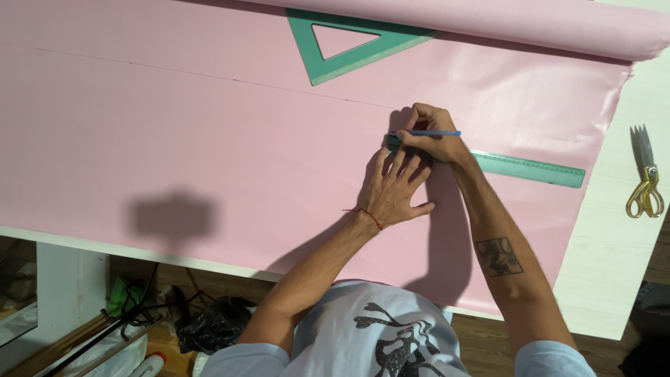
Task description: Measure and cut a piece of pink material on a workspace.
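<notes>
- On the pink sheet (209, 139), the right hand (429, 136) pinches a blue pencil (433, 132) at the green ruler (523, 167) end.
- Left hand (394, 188) lies flat, fingers (401, 164) spread, touching the ruler.
- Nearby: green set square (349, 59); gold scissors (647, 178) on the tabletop (614, 279).

White table (607, 279) under pink sheet (174, 126), gold-handled scissors (646, 178).

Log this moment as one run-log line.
left hand: flat on pink sheet, steadying green ruler | right hand: holds blue pencil at ruler's end | scissors: aside
</notes>
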